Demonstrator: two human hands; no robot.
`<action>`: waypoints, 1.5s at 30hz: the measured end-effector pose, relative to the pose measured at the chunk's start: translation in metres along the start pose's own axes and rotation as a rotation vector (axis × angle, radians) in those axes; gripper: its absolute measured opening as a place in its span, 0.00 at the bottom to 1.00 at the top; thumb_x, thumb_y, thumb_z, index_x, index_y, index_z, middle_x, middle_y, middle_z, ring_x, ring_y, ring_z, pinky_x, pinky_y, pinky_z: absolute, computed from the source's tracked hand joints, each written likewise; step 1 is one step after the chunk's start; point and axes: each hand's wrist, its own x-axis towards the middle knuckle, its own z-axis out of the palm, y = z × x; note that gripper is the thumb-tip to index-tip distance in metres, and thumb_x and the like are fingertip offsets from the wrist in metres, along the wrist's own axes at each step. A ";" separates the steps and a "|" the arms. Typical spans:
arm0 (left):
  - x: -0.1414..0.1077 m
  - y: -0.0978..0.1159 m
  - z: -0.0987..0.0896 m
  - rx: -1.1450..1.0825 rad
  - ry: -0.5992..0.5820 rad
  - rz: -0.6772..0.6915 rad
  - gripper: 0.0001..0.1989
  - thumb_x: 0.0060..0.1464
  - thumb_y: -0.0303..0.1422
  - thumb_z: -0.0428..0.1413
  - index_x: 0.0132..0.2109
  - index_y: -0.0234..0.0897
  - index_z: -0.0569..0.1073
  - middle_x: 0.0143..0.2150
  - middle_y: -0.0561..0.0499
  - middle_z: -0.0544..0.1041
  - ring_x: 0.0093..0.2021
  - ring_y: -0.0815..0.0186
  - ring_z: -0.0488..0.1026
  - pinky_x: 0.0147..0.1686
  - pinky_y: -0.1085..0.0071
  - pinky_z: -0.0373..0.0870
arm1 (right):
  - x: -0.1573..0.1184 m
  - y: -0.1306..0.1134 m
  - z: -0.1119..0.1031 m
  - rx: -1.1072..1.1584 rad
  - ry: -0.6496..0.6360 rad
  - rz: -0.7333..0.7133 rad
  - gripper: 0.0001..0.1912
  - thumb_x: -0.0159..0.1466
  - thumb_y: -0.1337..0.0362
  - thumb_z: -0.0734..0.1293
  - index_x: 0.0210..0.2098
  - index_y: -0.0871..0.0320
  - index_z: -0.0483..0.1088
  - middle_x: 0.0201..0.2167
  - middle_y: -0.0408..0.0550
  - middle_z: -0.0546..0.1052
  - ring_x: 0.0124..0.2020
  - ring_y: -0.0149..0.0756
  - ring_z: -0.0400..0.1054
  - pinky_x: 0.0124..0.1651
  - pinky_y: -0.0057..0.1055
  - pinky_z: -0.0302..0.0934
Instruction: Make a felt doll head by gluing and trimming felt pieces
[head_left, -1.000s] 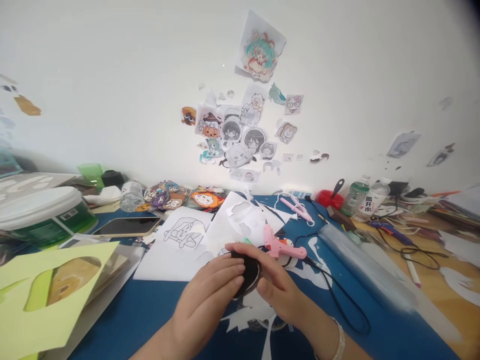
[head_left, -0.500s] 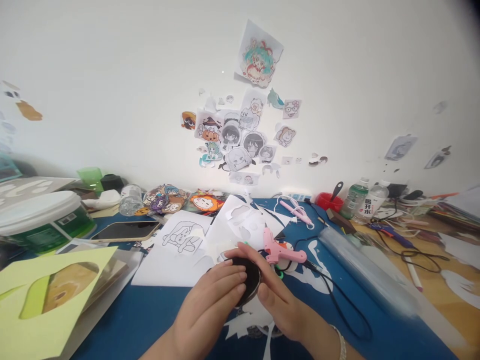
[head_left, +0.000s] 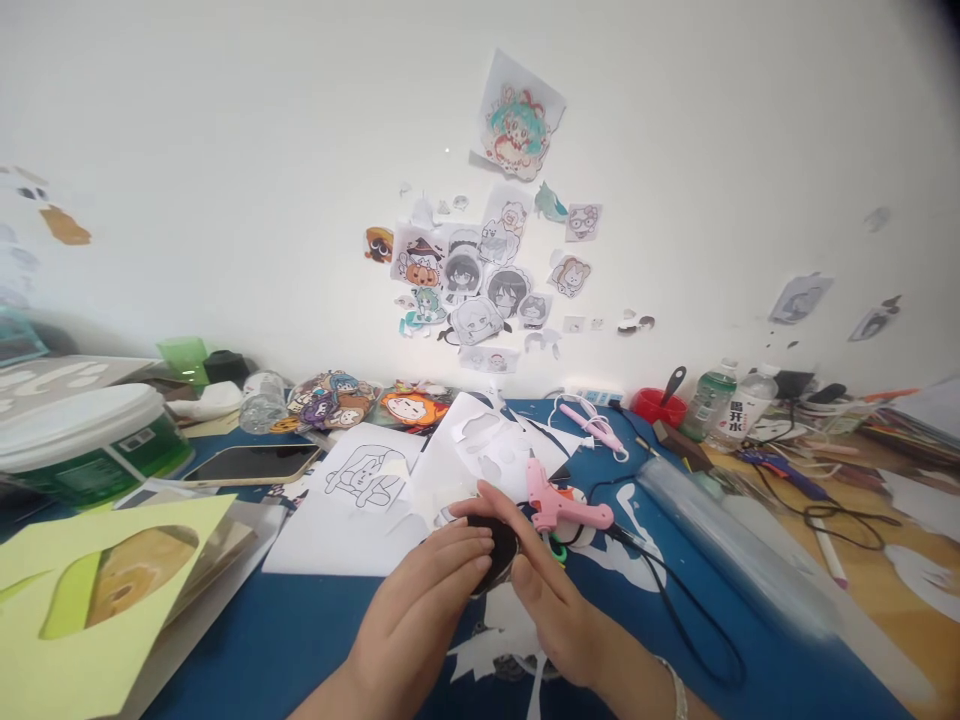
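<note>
A dark round disc [head_left: 496, 560] with a thin pale edge is held between both hands above the blue table mat. My left hand [head_left: 420, 600] lays its fingers together over the disc's left side, covering much of it. Around the far and right edge, my right hand [head_left: 551, 595] curves its fingers, the thumb bent close to the near edge. The disc's underside is hidden. Cut white paper scraps [head_left: 499, 640] lie below the hands. Just right of the fingers rests a pink glue gun [head_left: 566, 505], its black cord trailing toward the near right.
White sheets with a line drawing [head_left: 367, 475] lie ahead on the left, beside a phone [head_left: 253, 464]. A yellow cut-out sheet [head_left: 45, 560] and a white-lidded tub [head_left: 82, 430] occupy the left. Rightward are a clear plastic roll [head_left: 735, 540], bottles [head_left: 739, 405] and a red bowl [head_left: 658, 408].
The disc and both hands have shifted only slightly; the disc appears a little more tilted, with less of its face showing. My hands keep their hold on it.
</note>
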 end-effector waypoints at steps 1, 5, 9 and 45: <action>0.003 0.001 -0.001 -0.010 -0.018 -0.040 0.17 0.57 0.23 0.47 0.51 0.43 0.68 0.47 0.48 0.77 0.47 0.66 0.74 0.46 0.73 0.73 | 0.001 0.001 -0.001 -0.025 0.032 0.027 0.26 0.66 0.50 0.52 0.62 0.48 0.49 0.60 0.48 0.60 0.60 0.40 0.52 0.62 0.42 0.45; 0.014 0.005 -0.002 -0.080 -0.107 -0.390 0.11 0.56 0.27 0.49 0.44 0.44 0.71 0.40 0.51 0.79 0.40 0.66 0.76 0.38 0.74 0.75 | 0.011 0.004 -0.006 -0.098 0.140 0.134 0.25 0.66 0.48 0.51 0.50 0.55 0.68 0.39 0.51 0.74 0.42 0.41 0.68 0.47 0.39 0.61; 0.019 0.005 0.000 -0.082 -0.176 -0.737 0.06 0.55 0.36 0.50 0.36 0.42 0.71 0.28 0.53 0.76 0.25 0.66 0.73 0.23 0.74 0.70 | 0.019 0.005 -0.010 -0.072 0.142 0.227 0.26 0.65 0.46 0.52 0.32 0.57 0.73 0.17 0.43 0.68 0.23 0.35 0.66 0.29 0.32 0.61; 0.015 0.003 0.019 -1.038 -0.326 -1.268 0.25 0.47 0.53 0.53 0.41 0.36 0.64 0.18 0.56 0.73 0.14 0.69 0.69 0.20 0.72 0.65 | 0.024 0.021 -0.016 0.230 0.446 0.182 0.17 0.62 0.52 0.59 0.32 0.57 0.73 0.33 0.46 0.76 0.38 0.39 0.67 0.42 0.32 0.60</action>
